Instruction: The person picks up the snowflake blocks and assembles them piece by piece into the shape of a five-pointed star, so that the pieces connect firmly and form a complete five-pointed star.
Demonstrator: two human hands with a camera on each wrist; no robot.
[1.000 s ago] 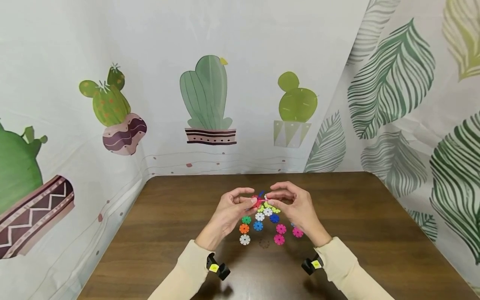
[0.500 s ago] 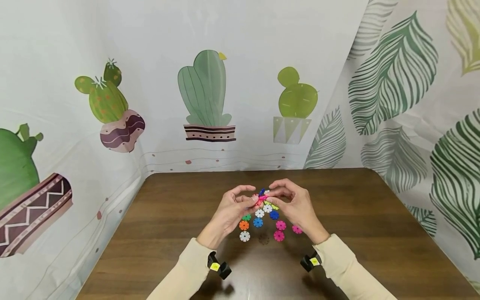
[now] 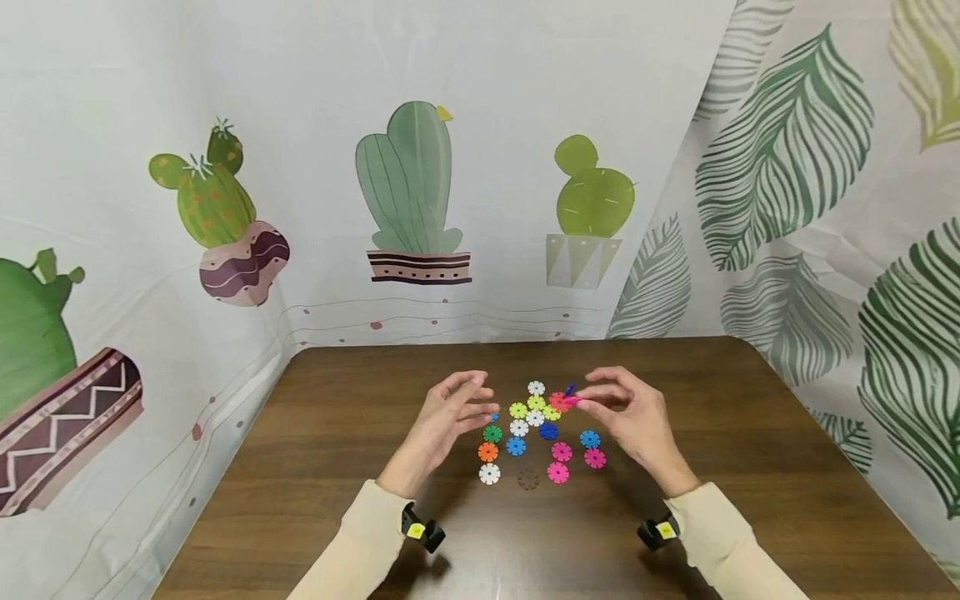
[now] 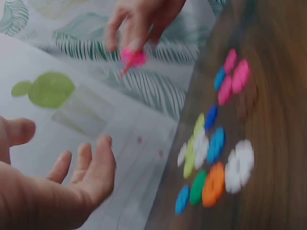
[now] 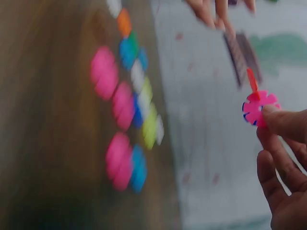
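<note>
Right wrist view: the right grip (image 5: 283, 165), cut off by the right edge, covered part of a pink disc (image 5: 254, 106), behind which a dark blue piece (image 5: 247, 119) was mostly hidden. The loose discs (image 5: 104, 73) on the counter (image 5: 48, 120) were blurred. Left wrist view: the left edge cut off the left grip (image 4: 62, 191). Head view: the left grip partly hid a light blue disc (image 3: 495, 417).

Discs (image 3: 548, 431) on table (image 3: 360, 450), joined discs (image 5: 255, 108) in right hand (image 3: 636, 417)
</note>
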